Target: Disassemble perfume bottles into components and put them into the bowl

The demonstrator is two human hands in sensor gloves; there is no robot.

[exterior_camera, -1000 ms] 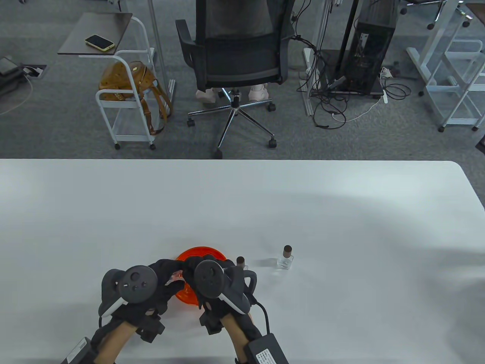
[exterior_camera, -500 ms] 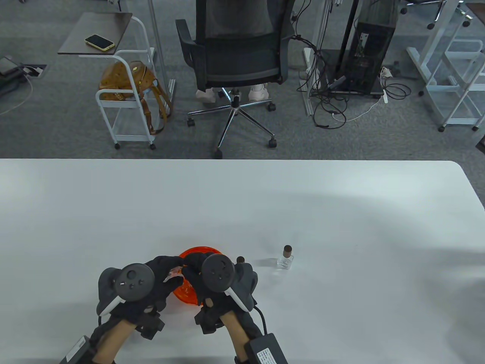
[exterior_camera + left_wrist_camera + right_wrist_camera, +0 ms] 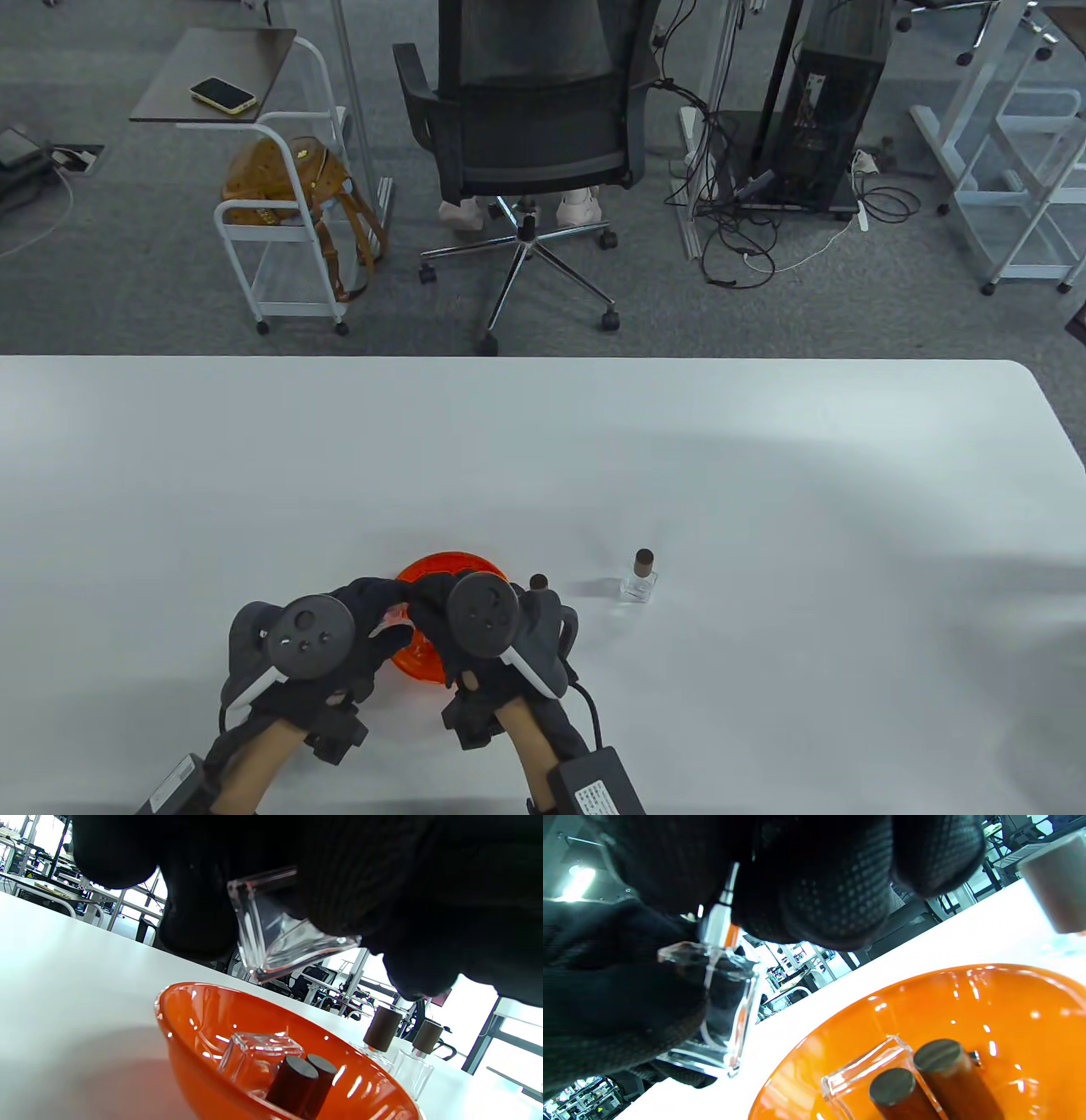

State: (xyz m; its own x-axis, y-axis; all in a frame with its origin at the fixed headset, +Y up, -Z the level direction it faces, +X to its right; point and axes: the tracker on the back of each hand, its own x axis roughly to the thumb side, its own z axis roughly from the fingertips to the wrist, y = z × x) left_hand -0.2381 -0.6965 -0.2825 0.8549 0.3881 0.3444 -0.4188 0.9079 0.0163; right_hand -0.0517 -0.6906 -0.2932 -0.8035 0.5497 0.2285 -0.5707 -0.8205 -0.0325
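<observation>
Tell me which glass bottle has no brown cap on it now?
The bottle held in the left hand over the bowl: its sprayer is bare. Both table bottles keep brown caps.

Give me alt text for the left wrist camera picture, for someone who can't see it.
The gloved left hand holds a clear glass bottle above an orange bowl that contains another glass bottle and two dark caps. Two capped bottles stand on the white table behind.

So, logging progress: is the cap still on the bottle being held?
Off: the right wrist view shows the bare sprayer above the glass bottle that the left hand holds.
</observation>
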